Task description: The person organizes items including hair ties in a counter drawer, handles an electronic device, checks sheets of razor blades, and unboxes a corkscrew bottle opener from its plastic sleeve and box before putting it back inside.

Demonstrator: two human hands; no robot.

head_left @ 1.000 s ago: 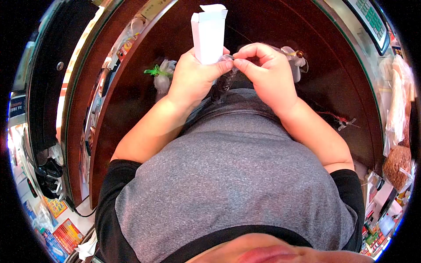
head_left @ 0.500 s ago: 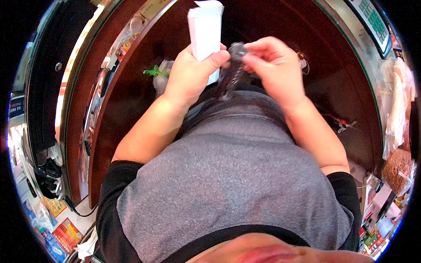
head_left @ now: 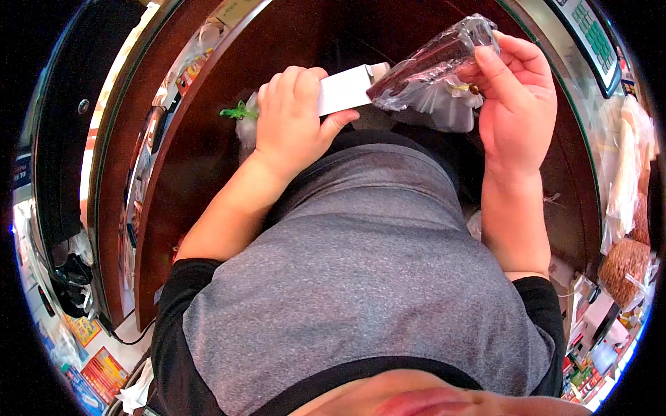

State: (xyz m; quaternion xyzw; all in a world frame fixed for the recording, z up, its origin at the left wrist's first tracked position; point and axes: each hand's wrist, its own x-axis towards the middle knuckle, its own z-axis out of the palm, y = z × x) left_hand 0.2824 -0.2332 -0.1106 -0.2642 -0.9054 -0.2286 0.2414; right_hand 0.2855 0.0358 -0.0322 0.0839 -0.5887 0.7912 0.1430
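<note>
My left hand [head_left: 291, 114] grips a white box [head_left: 345, 91] that lies tilted sideways, its open end facing right. In my right hand [head_left: 517, 90], thumb and fingers pinch the top of a clear plastic bag [head_left: 437, 59]. The bag slants down to the left, and its lower end is close to the box's open end; whether they touch I cannot tell. Behind the bag is another clear pouch [head_left: 444, 111] with a yellowish tie. A clear bag with a green tie [head_left: 239, 111] lies partly hidden beside my left hand.
The dark brown table [head_left: 201, 145] curves around my body. A calculator-like device with green keys [head_left: 590, 35] stands at the upper right. Plastic-wrapped items [head_left: 628, 159] and a brown textured bundle [head_left: 624, 270] are at the right edge. Colourful leaflets [head_left: 104, 371] lie at the lower left.
The box has gone from upright to tilted sideways, with my left hand now over it. My right hand has moved up and right, drawing the clear bag out into a slant.
</note>
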